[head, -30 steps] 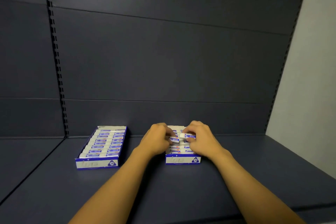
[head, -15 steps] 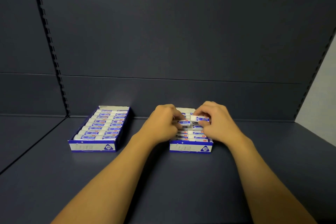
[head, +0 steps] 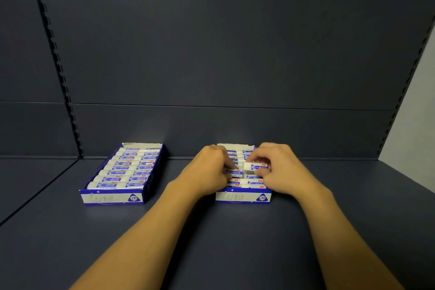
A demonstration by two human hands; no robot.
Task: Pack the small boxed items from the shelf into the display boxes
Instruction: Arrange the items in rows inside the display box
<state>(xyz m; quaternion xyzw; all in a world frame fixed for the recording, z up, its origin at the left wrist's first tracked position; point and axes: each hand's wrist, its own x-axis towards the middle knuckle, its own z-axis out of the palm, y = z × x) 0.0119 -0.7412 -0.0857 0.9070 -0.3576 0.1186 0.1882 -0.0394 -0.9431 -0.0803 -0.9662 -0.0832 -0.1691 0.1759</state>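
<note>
Dark blue-grey metal shelf (head: 235, 242) stretched out flat, with a dark back wall (head: 211, 54) behind it. Both bare arms reached forward over the right blue-and-white cardboard display box (head: 242, 198). Left hand (head: 207, 172) curled its fingers around a small white-and-blue boxed item (head: 235, 172). Right hand (head: 282, 172) pinched another small boxed item (head: 255, 166). Left display box (head: 110, 198) sat well apart, full of rows.
</note>
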